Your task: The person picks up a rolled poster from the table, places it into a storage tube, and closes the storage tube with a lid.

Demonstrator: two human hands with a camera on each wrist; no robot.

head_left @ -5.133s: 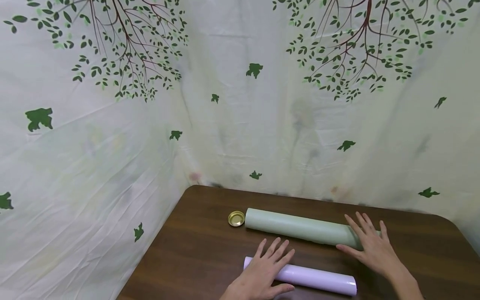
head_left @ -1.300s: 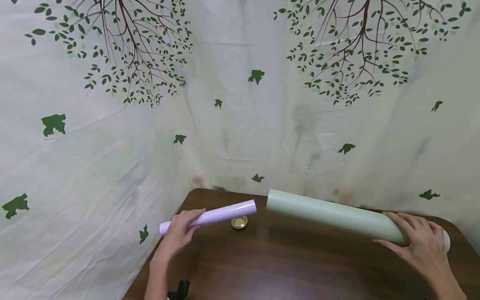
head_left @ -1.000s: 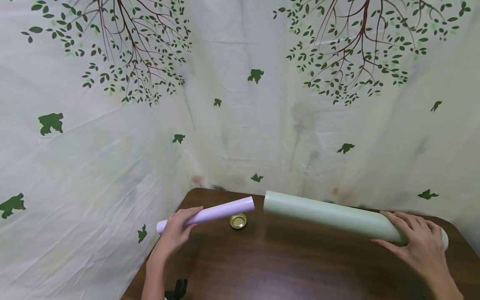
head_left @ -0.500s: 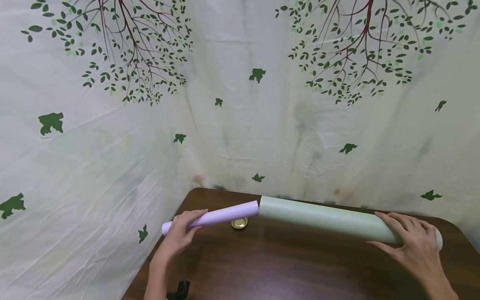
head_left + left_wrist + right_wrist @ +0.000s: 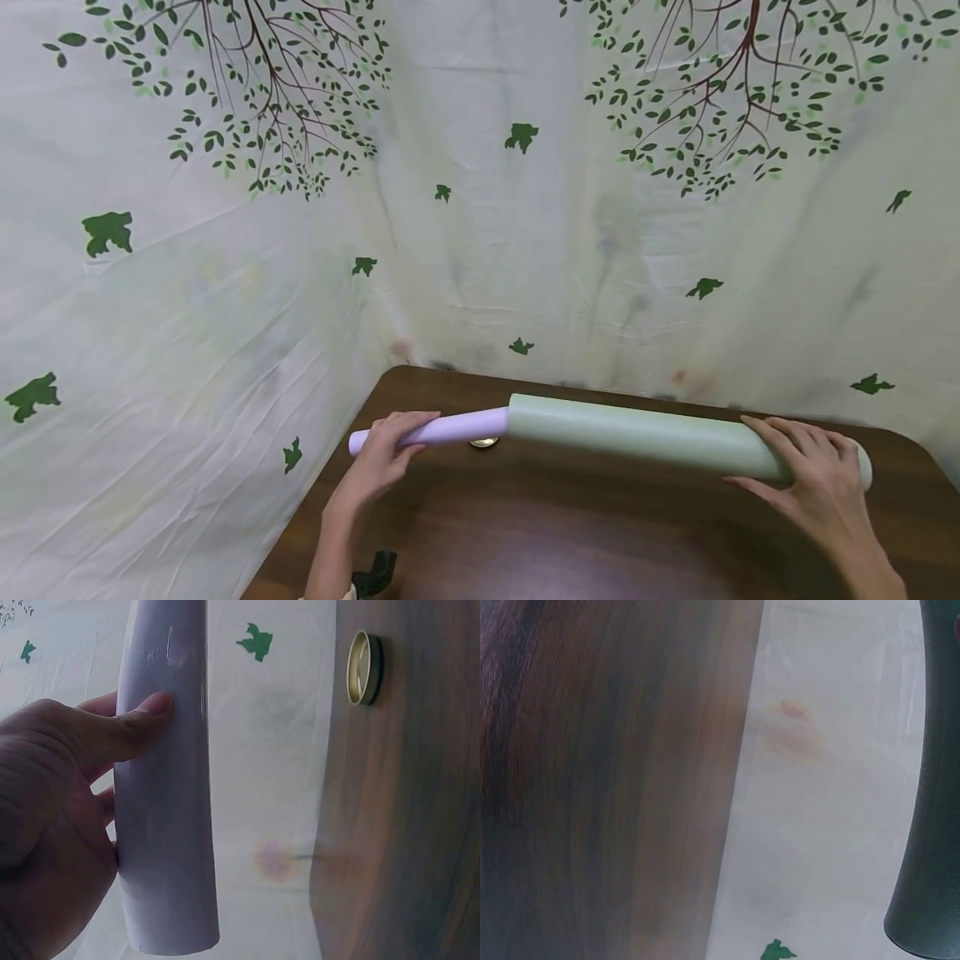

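And there it is: the end of the lilac tube is swallowed from sight at the mouth of the green tube! Half a second ago the two were only met end to end; now less of the lilac length is shown, and its slant is flattened, nearly into line with its larger partner. By the look of it, the narrow tube is being fitted inside the wide one, and the entry, judged the fiddly part, appears to be made. How deep it is seated cannot be told, as the inside is hidden.

Both tubes are held up over the tabletop. The lilac one is gripped near its outer end by the left hand, thumb laid along one side, fingers wrapped behind. The green one is clasped near its far end by the right hand, thumb and fingers spread around it. The hands are kept well apart, yet the gap between them is narrowed since a second ago.

Below, the gold lid is left lying on the tabletop, now partly covered in the head view by the lilac tube, but seen whole from the left wrist, touched by neither hand.
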